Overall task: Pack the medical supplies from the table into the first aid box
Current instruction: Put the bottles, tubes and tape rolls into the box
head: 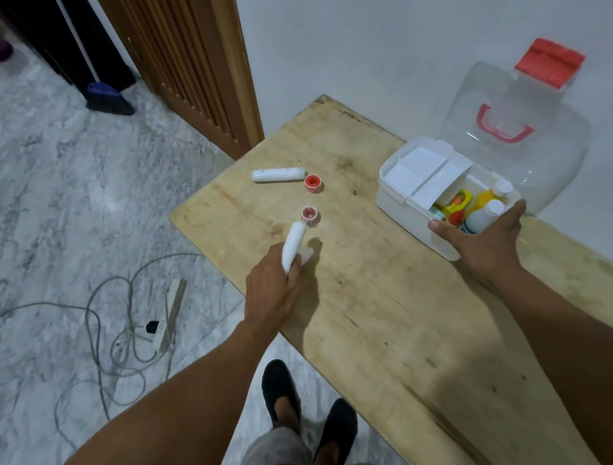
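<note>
We hold a white tube (294,244) in our left hand (272,290), fingers curled shut around its lower end so that most of its length sticks up and forward above the table (383,313); something white shows by our fingertips, but we cannot tell what it is. It looks light, stiff and smooth, so a grip nearer the middle would likely steady it better. Just beyond its tip lies a red tape roll (310,215), a second roll (313,183) sits farther off, and beside that rests another tube (277,174); we judge these as small and light, easy to pinch by their sides. To the right stands the box (397,192), lid (518,128) up, bottles (484,211) already inside. Our right hand (482,240) rests spread on its near corner, thumb and fingers wide across the rim, steadying it rather than gripping anything.
</note>
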{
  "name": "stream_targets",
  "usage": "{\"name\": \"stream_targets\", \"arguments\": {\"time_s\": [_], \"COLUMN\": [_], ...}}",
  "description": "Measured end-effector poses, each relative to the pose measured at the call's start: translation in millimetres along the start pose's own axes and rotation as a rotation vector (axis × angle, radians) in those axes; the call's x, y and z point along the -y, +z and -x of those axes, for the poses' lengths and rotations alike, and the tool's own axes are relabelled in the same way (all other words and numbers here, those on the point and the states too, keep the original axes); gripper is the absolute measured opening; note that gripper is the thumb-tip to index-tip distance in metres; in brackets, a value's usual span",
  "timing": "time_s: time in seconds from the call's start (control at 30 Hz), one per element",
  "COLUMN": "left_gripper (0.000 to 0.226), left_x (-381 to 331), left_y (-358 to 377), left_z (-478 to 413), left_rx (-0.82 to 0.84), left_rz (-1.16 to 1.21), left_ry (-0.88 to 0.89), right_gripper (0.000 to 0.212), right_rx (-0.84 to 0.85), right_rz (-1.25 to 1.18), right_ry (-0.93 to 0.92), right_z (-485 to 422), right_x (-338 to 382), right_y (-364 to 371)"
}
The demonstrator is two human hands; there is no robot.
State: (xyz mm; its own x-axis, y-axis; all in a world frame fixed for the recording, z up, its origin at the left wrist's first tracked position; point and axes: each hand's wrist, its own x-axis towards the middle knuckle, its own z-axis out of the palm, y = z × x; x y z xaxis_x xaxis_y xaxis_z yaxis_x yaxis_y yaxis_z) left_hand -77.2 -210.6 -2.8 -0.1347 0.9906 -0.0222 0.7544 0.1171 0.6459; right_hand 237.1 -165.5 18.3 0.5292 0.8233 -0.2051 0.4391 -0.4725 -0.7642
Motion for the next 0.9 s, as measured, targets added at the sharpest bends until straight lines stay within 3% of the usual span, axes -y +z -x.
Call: {"name": "stream_targets", "arguments": {"time_s": [0.17,0.3,0.4,0.47,0.6,0.77,0.9], "left_gripper": [0.037,0.046,0.027,0.023,0.014,0.008,0.016], "left_x": [-52,-91,-111,-117,-125,-156,-189], "left_y": [4,5,1,-1,2,9,12], "left_z": [7,-17,-40,-53,-78,-120,-145], "left_rx": [0.075,0.272,0.488,0.634,0.774,0.844,0.972], "left_rz": [0.268,0.535,0.904,1.025,0.874,0.675,0.293], "left_ry": [-0.136,-0.316,-0.488,-0.472,-0.22,-0.068,0.252], "right_gripper": [0.145,0.144,0.145,0.146,0.149,0.153,0.157], "right_rx": [0.015,0.032,0.037,0.041,0.033,0.011,-0.007], "right_rz": [-0.029,-0.027,-0.005,0.009,-0.012,-0.026,-0.021], "right_ry": [-0.001,0.015,0.018,0.019,0.027,0.064,0.096], "right_z": [4,6,7,6,5,5,-7], "right_x": [2,5,6,4,3,12,-8], "right_y": [-3,-6,-8,-7,-6,-6,0]}}
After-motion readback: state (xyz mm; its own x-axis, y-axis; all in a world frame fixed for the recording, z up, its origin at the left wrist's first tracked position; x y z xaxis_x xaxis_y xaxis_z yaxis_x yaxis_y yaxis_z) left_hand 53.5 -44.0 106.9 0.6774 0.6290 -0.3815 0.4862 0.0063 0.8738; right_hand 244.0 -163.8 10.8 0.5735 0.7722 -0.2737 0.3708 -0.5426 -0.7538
